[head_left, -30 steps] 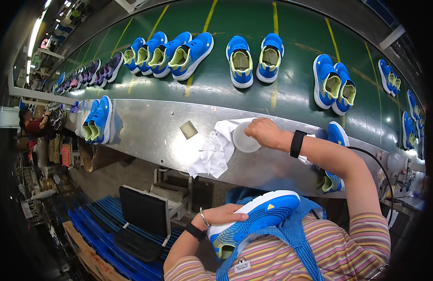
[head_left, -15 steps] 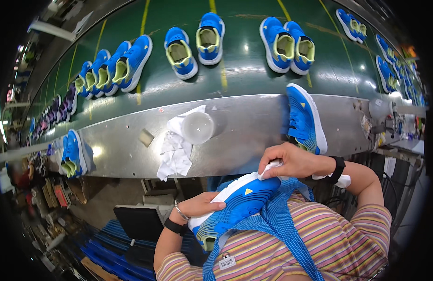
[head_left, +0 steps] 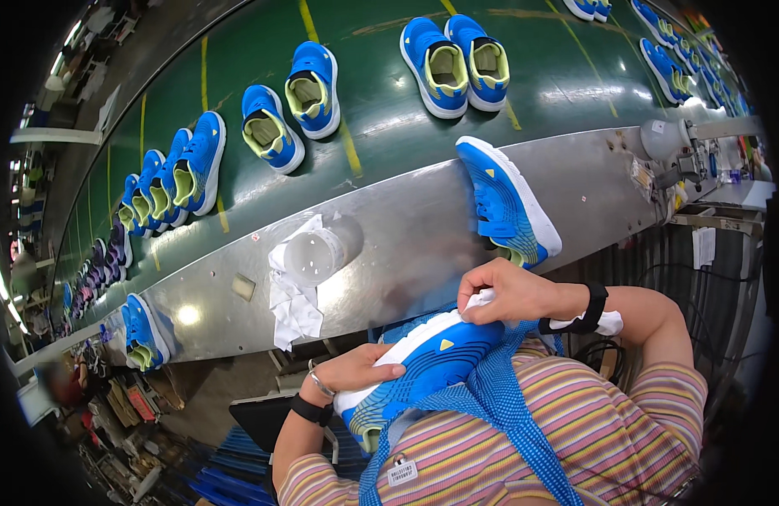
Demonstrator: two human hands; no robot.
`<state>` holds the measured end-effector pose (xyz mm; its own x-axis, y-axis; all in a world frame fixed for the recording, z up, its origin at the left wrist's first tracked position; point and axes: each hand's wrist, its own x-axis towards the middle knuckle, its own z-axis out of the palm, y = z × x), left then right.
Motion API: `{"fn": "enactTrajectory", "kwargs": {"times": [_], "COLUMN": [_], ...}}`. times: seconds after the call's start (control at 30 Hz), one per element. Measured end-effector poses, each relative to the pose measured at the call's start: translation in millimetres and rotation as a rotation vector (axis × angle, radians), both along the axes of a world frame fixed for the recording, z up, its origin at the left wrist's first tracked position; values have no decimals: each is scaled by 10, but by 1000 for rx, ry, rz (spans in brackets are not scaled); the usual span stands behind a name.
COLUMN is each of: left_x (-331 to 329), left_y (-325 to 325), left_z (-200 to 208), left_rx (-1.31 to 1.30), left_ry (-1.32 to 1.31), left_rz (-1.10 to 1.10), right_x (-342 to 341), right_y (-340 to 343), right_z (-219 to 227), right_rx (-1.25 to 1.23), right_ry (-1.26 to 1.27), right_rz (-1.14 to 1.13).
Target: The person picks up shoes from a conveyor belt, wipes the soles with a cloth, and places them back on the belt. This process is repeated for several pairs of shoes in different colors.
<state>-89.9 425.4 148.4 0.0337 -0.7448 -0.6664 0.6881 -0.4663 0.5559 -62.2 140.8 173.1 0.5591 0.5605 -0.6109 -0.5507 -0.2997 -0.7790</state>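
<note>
A blue sneaker with a white sole and a small yellow triangle lies tilted on its side against my apron. My left hand is wrapped round its heel half, thumb over the upper. In my right hand a small white cloth is pinched between thumb and fingers, pressed to the sole edge near the toe. Just beyond that hand, another blue sneaker rests on the metal ledge, toe pointing away. Left of it on the ledge stand a translucent cup and a crumpled white cloth.
Beyond the metal ledge runs a green conveyor belt carrying several blue sneakers. A small beige block lies on the ledge. Another pair of blue sneakers sits at its left end. A black bin-like box is below the ledge.
My view has turned, so the ledge and belt appear tilted. The right hand with its cloth has shifted slightly along the toe edge; the left keeps its hold on the sneaker.
</note>
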Motion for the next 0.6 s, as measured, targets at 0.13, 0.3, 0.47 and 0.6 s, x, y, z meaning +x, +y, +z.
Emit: {"fn": "enactTrajectory", "kwargs": {"times": [0.13,0.3,0.47,0.6], "left_x": [-18,20,32,63], "left_y": [-40,-55,-78,-97], "left_z": [-3,12,20,69], "left_rx": [-8,-36,-56,-33], "left_ry": [20,-60,-30,-65], "left_rz": [22,-46,-37,-91], "right_x": [73,113,183,192], "right_y": [-60,-111,-95,-131], "right_z": [58,20,-4,-7], "right_rx": [-61,-11,69,22], "right_ry": [7,-188,-285,-305], "right_rz": [136,205,257,383]}}
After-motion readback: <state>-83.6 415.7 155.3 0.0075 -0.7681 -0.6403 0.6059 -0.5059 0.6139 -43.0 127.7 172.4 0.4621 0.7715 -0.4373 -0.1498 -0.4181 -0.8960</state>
